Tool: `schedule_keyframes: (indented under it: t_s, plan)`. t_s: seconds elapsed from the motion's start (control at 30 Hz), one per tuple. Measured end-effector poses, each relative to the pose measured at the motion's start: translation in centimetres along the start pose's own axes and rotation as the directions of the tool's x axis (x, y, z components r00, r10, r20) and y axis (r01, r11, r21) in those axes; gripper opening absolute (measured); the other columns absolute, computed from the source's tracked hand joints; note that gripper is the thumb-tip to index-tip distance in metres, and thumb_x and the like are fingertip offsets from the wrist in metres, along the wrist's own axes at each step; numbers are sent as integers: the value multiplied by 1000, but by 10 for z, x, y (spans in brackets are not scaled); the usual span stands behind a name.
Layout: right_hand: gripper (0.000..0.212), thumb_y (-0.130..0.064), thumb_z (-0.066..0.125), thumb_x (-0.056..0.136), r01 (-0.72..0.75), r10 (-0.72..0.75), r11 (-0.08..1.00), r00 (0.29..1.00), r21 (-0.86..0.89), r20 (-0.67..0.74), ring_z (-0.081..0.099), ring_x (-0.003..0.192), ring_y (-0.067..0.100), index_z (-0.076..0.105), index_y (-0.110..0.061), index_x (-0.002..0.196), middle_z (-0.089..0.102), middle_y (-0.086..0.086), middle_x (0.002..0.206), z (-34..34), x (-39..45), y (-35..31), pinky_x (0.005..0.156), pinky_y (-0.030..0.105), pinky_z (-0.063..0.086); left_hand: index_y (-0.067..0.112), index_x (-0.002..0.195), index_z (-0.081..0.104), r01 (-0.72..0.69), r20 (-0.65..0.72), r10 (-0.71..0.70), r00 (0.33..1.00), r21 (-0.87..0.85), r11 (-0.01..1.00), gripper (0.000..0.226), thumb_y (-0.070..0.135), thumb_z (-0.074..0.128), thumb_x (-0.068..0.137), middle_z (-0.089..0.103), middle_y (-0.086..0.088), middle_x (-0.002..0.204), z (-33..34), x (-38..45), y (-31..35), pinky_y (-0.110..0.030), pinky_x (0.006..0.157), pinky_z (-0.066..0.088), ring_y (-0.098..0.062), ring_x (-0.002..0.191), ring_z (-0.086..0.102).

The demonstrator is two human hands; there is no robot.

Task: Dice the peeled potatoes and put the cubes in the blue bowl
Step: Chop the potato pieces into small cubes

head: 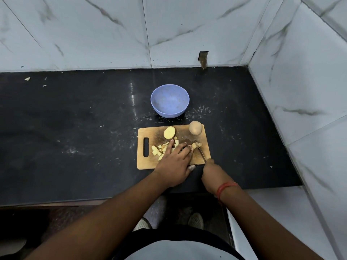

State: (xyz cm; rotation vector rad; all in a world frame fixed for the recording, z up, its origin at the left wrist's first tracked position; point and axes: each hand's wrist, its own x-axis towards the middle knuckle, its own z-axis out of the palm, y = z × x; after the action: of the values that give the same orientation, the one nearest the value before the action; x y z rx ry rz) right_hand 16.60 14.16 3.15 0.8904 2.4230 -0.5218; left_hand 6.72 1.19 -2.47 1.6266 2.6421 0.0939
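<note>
On the black stone surface (75,128) before you lies one wooden cutting board (146,164), rectangular, with a slot handle at its left end. Toward its left-middle sits a loose heap of pale yellow potato cubes (159,150), too many and too overlapped to count exactly. Your left hand (175,162) lies flat over that heap, fingers (169,149) straight and spread, pressing down on the pieces, thumb hanging off the board's near edge. Behind the heap stands one potato half (169,132), its smooth cut face turned up. Beyond the board, apart from it, is one blue bowl (170,100), round, matte plastic, with no cubes inside. At the board's far right corner rests one whole peeled potato (195,127), rounded and tan. Just right of your left fingertips a few more cubes (196,145) lie against the thin blade of one knife (200,152). Your right hand (212,174) is clenched round its handle, wrist wearing a red thread band (225,187).
</note>
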Motion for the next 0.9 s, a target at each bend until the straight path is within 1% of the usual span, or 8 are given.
schedule_keyframes:
  t_s: [0.07,0.17,0.37,0.43,0.5,0.57,0.73,0.9]
  plan:
    - [35,-5,38,95,-3,3,1000,1000,-25,12,60,110,33,37,0,130,59,20,122,-5,4,-6,84,37,46,10,152,41,1,0,-1,1000,3,1000,68,54,28,102,43,-3,153,1,0,0,-59,122,9,-25,147,28]
    - [34,-3,38,94,-19,19,1000,1000,-9,8,62,107,32,39,-3,128,61,18,118,-3,8,-12,83,37,47,10,152,40,0,1,0,1000,-1,1000,68,54,28,102,42,-4,154,1,0,-1,-59,122,9,-25,147,28]
    - [38,-2,39,93,-38,41,997,998,-73,38,62,107,31,34,-3,131,60,19,118,0,-3,4,83,36,46,10,154,36,3,9,-3,1000,-2,1000,69,54,25,103,38,-3,158,2,-1,-1,-58,122,7,-24,149,24]
    - [31,-6,41,95,16,-13,998,999,-66,36,64,101,29,37,-3,125,63,18,111,3,-10,15,78,35,46,10,154,37,5,2,-5,1000,-6,1000,68,54,25,103,39,-3,156,2,-1,-2,-58,122,8,-24,149,25]
    - [19,-13,38,99,84,-84,996,996,-8,-29,65,90,27,41,-6,116,64,15,100,5,-16,24,73,34,47,10,153,38,1,-8,-1,1000,-7,1000,68,54,25,103,41,-3,155,3,-1,-1,-59,122,10,-24,148,26]
    - [15,-20,35,102,127,-124,992,987,21,-100,65,83,24,40,-9,111,64,12,94,5,-18,23,70,36,49,10,152,40,2,-15,-2,1000,-2,1000,68,54,26,102,43,-3,154,5,0,-1,-60,121,11,-25,147,28]
    - [15,-14,34,100,150,-155,988,981,-48,-118,66,85,29,39,-10,113,65,15,97,5,-8,10,69,36,48,11,150,43,2,-28,-2,1000,-6,1000,65,53,30,102,46,-3,151,5,-2,-1,-61,121,14,-25,146,32]
    - [14,-12,33,99,145,-155,986,981,-87,-114,65,84,29,38,-10,112,65,14,95,3,-3,10,69,39,50,10,150,45,-1,-45,1,999,2,1000,65,53,31,102,47,-3,150,5,-2,-2,-61,121,15,-25,145,33]
